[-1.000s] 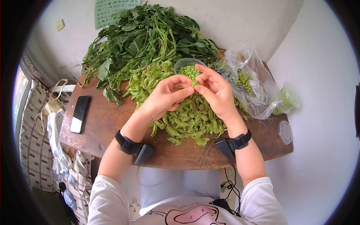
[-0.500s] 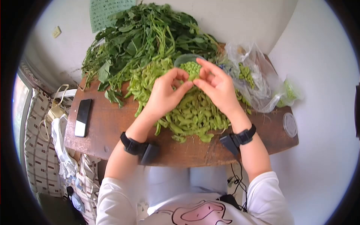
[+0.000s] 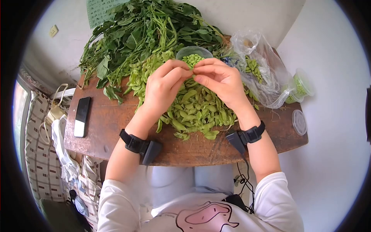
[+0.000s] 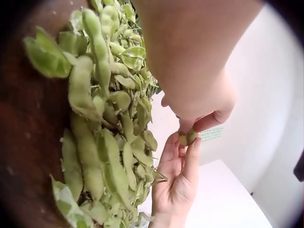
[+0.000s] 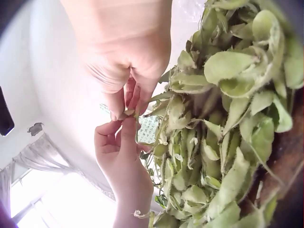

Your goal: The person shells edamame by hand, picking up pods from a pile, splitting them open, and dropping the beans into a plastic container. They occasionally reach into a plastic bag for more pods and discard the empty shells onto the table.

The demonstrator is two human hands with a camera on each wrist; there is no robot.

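Brown wooden tabletop (image 3: pixel 106 116) is backed by a pale wall (image 3: pixel 247 15), w/ a green sheet (image 3: pixel 101 13) of writing hung far L. One small green pod (image 4: pixel 187 137) is held up btwn the fingertips of both hands, above the pod heap (image 3: pixel 197 112) & just near side of a clear bowl (image 3: pixel 182 52) part-filled w/ shelled beans (image 3: pixel 191 59). By L hand (image 3: pixel 162 87) it's gripped at one end, fingers bent & nearly closed; by R hand (image 3: pixel 226 83) it's pinched too, thumb & fingers almost meeting. Whether pod's split can't be told. Far L of tabletop is covered by leafy stems (image 3: pixel 143 31). To R, more pods are seen w/ a clear plastic bag (image 3: pixel 266 73), beside a tub (image 3: pixel 303 83) tipped over; a round lid (image 3: pixel 299 122) is laid nearer, at R edge. Phone (image 3: pixel 82 117) is placed near L edge.
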